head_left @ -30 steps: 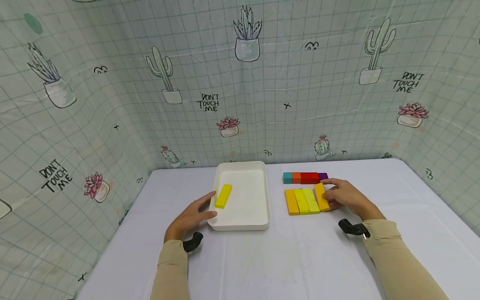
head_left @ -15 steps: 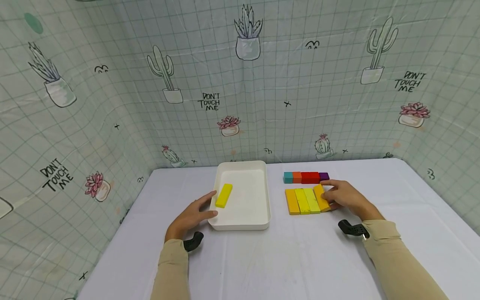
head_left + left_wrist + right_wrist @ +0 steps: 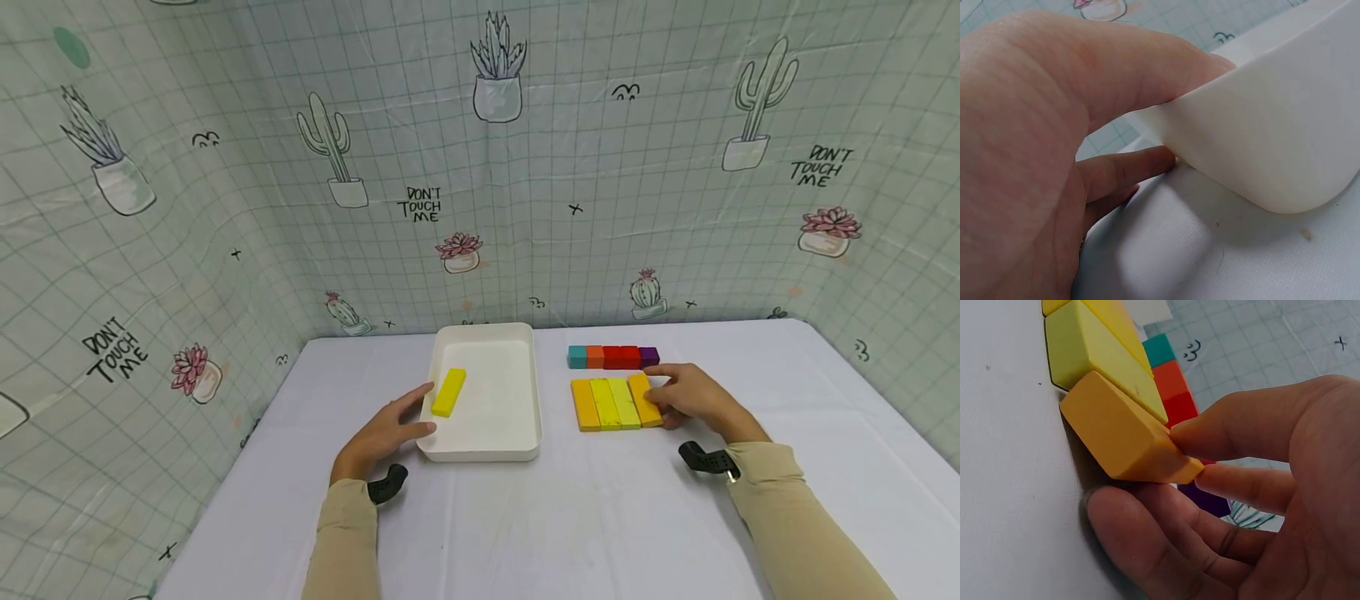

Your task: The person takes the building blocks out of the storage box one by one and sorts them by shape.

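A white tray (image 3: pixel 498 400) stands left of centre with a yellow block (image 3: pixel 448 392) lying in it. My left hand (image 3: pixel 378 433) touches the tray's left side; in the left wrist view its thumb (image 3: pixel 1166 69) lies at the rim and a finger (image 3: pixel 1141 167) meets the outer wall low down. My right hand (image 3: pixel 693 396) pinches an orange-yellow block (image 3: pixel 1113 428), whose near edge tilts up off the cloth in the right wrist view. This block sits beside a lime-green block (image 3: pixel 623 403), a yellow block (image 3: pixel 604 404) and another orange-yellow block (image 3: pixel 585 405).
Behind the flat blocks runs a row of small blocks: teal (image 3: pixel 577 357), orange (image 3: pixel 594 357), red (image 3: pixel 621 357) and purple (image 3: pixel 649 357). A white cloth (image 3: pixel 510 533) covers the table. Patterned fabric (image 3: pixel 555 167) rises behind it and at both sides.
My right hand has shifted its orange-yellow block left and lowered it, narrowing the gap to the lime-green block. The left hand and the tray stay in place.
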The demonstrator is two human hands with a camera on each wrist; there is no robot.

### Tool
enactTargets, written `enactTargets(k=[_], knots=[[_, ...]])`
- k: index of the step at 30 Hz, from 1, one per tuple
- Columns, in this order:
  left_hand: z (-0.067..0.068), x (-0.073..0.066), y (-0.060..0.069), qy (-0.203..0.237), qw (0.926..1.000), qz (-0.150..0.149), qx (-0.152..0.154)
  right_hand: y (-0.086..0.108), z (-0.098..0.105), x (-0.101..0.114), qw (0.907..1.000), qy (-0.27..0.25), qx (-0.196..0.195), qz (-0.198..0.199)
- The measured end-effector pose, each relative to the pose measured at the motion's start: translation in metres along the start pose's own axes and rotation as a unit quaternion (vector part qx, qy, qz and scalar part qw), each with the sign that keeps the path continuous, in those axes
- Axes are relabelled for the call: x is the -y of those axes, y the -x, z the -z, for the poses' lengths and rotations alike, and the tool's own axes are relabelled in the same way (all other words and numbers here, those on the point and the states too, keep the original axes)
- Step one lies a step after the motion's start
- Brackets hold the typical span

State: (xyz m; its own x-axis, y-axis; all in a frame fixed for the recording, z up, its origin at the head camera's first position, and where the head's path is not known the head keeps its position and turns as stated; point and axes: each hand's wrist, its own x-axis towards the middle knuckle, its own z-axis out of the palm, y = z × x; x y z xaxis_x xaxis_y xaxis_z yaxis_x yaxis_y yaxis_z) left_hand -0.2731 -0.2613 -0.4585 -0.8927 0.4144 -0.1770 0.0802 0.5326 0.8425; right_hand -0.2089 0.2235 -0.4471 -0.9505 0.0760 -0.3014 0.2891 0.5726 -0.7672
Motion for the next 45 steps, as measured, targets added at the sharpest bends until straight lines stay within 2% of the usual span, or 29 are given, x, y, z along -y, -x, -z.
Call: enactTargets(k=[10,13,18,21,25,29,41,45], knots=[[0.001,-0.001,-0.002,0.001,1.0,0.001,-0.004,0.001,0.003,0.005,0.9997,0.024,-0.007,-0.002],[0.0,0.0,-0.002,0.001,1.0,0.001,-0.004,0.0,0.003,0.006,0.9994,0.028,-0.02,0.001],[-0.001,0.001,0.0,0.002,1.0,0.001,-0.005,-0.001,0.003,0.007,0.9981,0.025,-0.049,0.029],[-0.001,0.001,0.001,0.001,1.0,0.001,-0.005,-0.002,0.001,0.012,0.9974,0.013,-0.061,0.038],[-0.001,0.002,0.001,0.002,1.0,-0.002,-0.002,-0.003,-0.004,0.021,0.9956,-0.037,-0.068,0.052],[-0.001,0.001,0.0,0.004,1.0,-0.001,0.0,-0.004,-0.012,0.031,0.993,-0.078,-0.056,0.07],[-0.002,0.002,-0.002,0.001,0.9999,0.01,-0.004,-0.019,-0.042,0.072,0.9836,-0.129,0.015,0.125],[-0.002,0.002,-0.003,0.002,0.9999,0.013,-0.004,-0.024,-0.053,0.084,0.9814,-0.137,0.033,0.131]])
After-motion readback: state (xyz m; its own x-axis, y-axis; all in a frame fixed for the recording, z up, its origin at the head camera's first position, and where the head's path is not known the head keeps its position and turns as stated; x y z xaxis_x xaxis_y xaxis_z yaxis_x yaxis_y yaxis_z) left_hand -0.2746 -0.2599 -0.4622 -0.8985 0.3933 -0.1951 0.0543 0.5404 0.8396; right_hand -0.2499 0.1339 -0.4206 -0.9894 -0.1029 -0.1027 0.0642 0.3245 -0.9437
